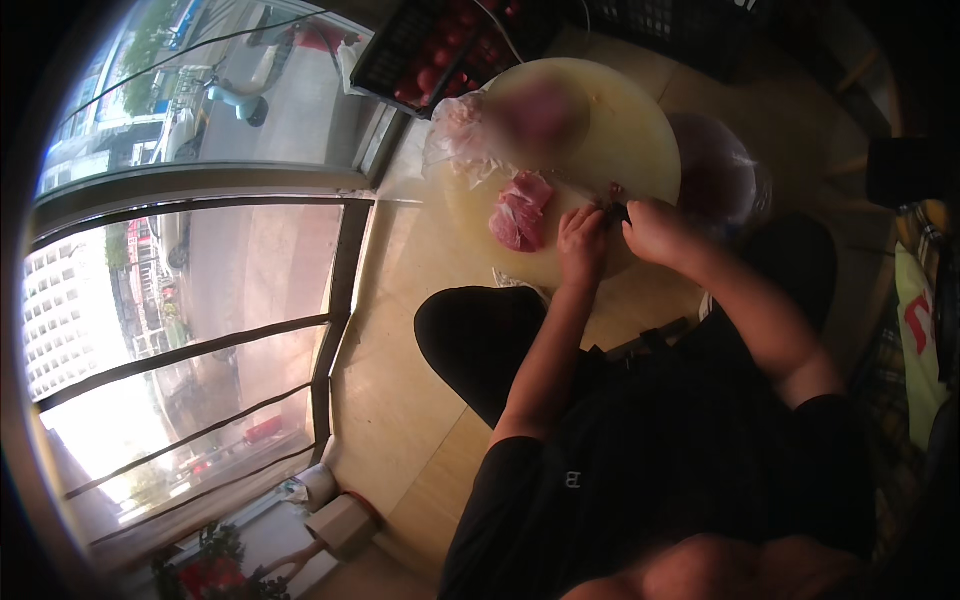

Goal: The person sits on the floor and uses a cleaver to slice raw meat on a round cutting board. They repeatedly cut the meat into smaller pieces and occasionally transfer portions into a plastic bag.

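Note:
A round, pale cutting board (637,127) lies in front of me. My right hand (654,231) is closed on the black handle of a knife (619,212) near the board's right edge. Close beside it, my left hand (583,234) has bent fingers on the board; whether they pin a small piece of meat is not clear. Raw meat (521,212) lies to the left of that hand. A small dark red scrap (616,189) sits just beyond the knife handle. Farther back are a clear plastic bag (459,135) with pale pink contents and a blurred pinkish thing (544,109).
Black plastic crates (390,56), with round red items inside, stand beyond the board at the upper left. A plastic-covered container (716,176) is right of the board. My knees flank the near side. A glazed door or window (337,262) borders the floor at left.

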The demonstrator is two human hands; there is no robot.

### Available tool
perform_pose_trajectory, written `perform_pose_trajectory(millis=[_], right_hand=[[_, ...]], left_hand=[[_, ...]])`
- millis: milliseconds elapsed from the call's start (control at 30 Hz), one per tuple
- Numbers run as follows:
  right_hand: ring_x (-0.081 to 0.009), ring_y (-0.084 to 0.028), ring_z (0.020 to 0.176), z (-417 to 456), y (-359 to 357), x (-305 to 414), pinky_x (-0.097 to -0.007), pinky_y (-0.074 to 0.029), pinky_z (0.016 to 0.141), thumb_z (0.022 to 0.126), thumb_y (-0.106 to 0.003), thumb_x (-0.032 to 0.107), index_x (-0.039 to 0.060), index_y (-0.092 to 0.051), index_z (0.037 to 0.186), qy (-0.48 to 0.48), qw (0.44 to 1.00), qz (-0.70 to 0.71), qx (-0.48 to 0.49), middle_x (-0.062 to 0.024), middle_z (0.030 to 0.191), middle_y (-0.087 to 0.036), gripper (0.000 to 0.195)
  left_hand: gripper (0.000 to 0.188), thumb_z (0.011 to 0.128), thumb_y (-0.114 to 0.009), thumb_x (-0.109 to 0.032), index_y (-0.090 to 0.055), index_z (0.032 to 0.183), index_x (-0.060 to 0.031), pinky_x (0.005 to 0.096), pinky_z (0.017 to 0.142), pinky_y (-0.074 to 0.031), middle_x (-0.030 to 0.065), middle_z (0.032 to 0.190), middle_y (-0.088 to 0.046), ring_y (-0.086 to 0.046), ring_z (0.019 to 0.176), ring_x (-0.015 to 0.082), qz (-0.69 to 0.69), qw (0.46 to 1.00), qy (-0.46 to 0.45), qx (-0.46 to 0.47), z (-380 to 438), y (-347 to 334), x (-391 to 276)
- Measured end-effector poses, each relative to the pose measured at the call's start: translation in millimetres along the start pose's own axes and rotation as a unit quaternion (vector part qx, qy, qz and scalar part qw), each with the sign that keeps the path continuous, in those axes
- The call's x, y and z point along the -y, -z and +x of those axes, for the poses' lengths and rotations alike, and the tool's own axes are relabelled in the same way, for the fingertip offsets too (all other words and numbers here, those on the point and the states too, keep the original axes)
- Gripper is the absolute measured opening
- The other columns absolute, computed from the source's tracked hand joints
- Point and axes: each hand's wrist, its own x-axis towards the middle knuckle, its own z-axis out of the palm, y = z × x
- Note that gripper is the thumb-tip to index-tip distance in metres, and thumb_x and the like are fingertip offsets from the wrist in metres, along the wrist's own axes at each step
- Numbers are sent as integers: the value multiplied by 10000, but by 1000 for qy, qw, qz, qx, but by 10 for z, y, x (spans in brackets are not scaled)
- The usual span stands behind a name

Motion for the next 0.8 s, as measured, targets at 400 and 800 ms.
perform_pose_trajectory(millis=[400, 800], right_hand=[[-381, -610, 737, -479, 257, -78, -468, -490, 661, 816, -570, 230, -3, -583, 843, 36, 999, -8, -39, -214, 747, -615, 235], [-393, -612, 791, -349, 197, 37, -457, -489, 700, 824, -545, 169, -9, -587, 881, -33, 998, 19, 57, -231, 821, -618, 192]], left_hand=[[165, 705, -613, -20, -660, 855, -71, 372, 766, -472, 85, 929, -646, -586, 857, 296, -9, 998, 47, -42, -32, 37, -26], [168, 700, -624, -22, -643, 864, -51, 355, 778, -461, 81, 920, -647, -573, 858, 283, 12, 1000, 28, -7, -26, 29, 1]])
